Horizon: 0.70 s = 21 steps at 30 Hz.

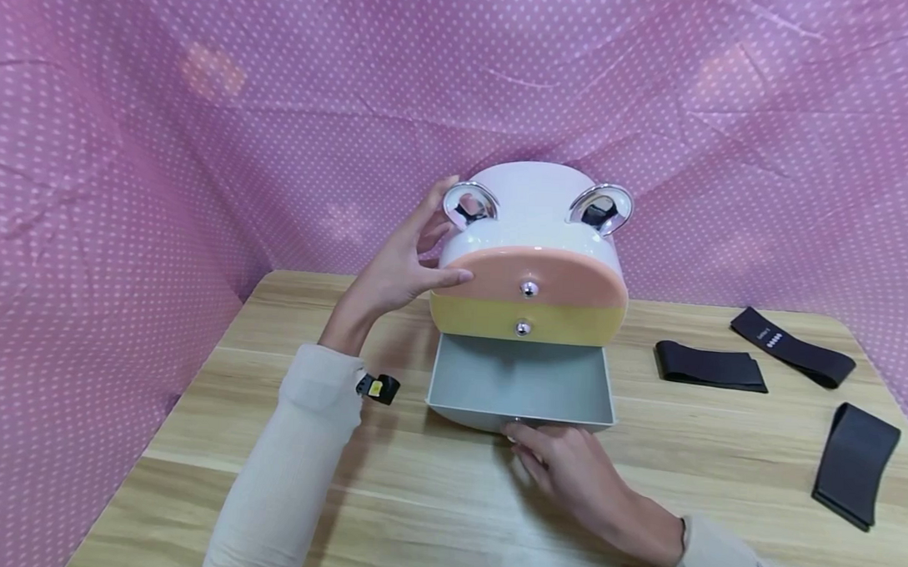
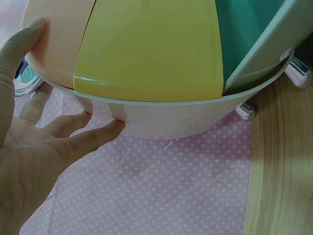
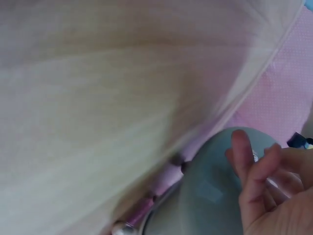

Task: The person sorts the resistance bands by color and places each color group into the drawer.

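Observation:
A small drawer organizer [image 1: 535, 207] with a white shell and two shiny ear-like rings stands on the table. Its top drawer is orange [image 1: 574, 275], the middle one yellow [image 1: 468, 317]; both are closed. The grey-green bottom drawer [image 1: 481, 376] is pulled out and has nothing inside. My left hand [image 1: 396, 269] holds the organizer's left side, thumb on the orange front and fingers spread along the white shell [image 2: 181, 120]. At the bottom drawer's front, my right hand [image 1: 578, 475] pinches the knob, mostly hidden by the fingers; a bit of its metal shows in the right wrist view.
Three folded black bands lie right of the organizer: one nearer it [image 1: 710, 367], one behind [image 1: 793, 349] and one toward the front [image 1: 856, 464]. Pink dotted cloth [image 1: 356, 88] hangs behind and left of the wooden table [image 1: 216, 425]. A dark strap [image 1: 378, 388] sticks out from the left cuff.

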Motion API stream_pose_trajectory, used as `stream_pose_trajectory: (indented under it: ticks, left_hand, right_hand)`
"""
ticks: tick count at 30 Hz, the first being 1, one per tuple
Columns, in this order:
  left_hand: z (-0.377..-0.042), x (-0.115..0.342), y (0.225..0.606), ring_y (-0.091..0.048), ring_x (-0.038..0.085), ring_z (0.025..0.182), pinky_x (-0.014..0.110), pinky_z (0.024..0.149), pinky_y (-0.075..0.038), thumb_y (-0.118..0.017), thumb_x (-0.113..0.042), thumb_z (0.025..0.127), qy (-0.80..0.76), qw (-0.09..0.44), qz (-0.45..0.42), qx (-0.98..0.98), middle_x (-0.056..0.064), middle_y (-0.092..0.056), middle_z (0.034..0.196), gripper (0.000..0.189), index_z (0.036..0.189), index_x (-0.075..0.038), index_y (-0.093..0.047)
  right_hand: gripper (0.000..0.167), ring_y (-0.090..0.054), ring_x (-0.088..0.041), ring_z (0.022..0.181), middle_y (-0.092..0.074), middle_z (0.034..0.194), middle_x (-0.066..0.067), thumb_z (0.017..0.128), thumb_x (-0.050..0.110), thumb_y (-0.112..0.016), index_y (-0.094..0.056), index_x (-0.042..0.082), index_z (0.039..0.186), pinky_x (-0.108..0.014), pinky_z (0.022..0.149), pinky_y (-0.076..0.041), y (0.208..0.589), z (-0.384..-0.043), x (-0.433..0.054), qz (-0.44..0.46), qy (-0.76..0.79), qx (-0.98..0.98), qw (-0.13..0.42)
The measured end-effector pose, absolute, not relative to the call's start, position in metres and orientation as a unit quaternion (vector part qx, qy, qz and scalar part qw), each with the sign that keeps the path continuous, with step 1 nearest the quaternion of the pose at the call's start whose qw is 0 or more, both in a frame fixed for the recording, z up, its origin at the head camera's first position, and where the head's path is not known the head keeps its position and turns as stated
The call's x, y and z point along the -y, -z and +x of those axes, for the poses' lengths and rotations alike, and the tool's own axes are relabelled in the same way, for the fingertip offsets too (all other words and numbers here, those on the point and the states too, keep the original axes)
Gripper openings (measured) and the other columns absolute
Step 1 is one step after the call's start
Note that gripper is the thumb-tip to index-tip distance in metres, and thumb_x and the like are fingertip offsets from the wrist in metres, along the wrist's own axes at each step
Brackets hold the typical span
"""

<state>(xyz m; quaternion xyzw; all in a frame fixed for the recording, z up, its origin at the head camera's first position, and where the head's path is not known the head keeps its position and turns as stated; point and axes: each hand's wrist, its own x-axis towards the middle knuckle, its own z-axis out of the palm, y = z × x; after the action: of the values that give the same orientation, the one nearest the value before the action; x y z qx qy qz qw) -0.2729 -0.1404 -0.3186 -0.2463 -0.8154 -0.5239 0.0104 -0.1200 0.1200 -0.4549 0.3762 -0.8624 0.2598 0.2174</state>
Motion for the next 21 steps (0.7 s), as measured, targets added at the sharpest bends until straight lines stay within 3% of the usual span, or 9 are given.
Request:
stream_pose_trajectory:
  ticks: [7,12,16,21]
  left_hand:
    - [-0.273,0.14,0.318,-0.034,0.036,0.157,0.054,0.125,-0.039,-0.089,-0.011,0.084,0.524,0.008,-0.244,0.816,0.001,-0.022,0.176,0.115,0.167,-0.044,-0.016]
    - [-0.274,0.14,0.319,-0.034,0.036,0.157,0.056,0.125,-0.038,-0.089,-0.01,0.084,0.528,0.008,-0.245,0.813,-0.001,-0.019,0.176,0.115,0.166,-0.047,-0.017]
    - [-0.273,0.14,0.319,-0.034,0.036,0.157,0.055,0.125,-0.038,-0.088,-0.01,0.084,0.528,0.008,-0.247,0.813,-0.001,-0.019,0.176,0.115,0.166,-0.047,-0.016]
    - [-0.274,0.141,0.32,-0.034,0.035,0.157,0.053,0.125,-0.038,-0.089,-0.01,0.084,0.526,0.009,-0.247,0.814,-0.001,-0.02,0.176,0.115,0.166,-0.047,-0.016]
  right_hand:
    - [0.033,-0.07,0.0,0.075,-0.081,0.092,0.006,0.078,0.001,-0.084,-0.079,0.015,0.107,-0.023,0.063,-0.059,0.437,-0.112,-0.129,0.374,-0.276,0.85,0.249]
    - [0.033,-0.063,0.007,0.071,-0.082,0.098,0.001,0.079,-0.002,-0.084,-0.079,0.013,0.108,-0.012,0.058,-0.053,0.42,-0.106,-0.14,0.342,-0.31,0.857,0.231]
    - [0.03,-0.057,0.009,0.066,-0.08,0.089,0.002,0.08,-0.004,-0.084,-0.078,0.01,0.106,-0.009,0.054,-0.05,0.409,-0.103,-0.149,0.319,-0.326,0.861,0.226]
    - [0.029,-0.057,0.007,0.062,-0.076,0.076,0.004,0.075,-0.006,-0.085,-0.077,0.008,0.099,-0.006,0.053,-0.048,0.397,-0.108,-0.163,0.308,-0.317,0.856,0.266]
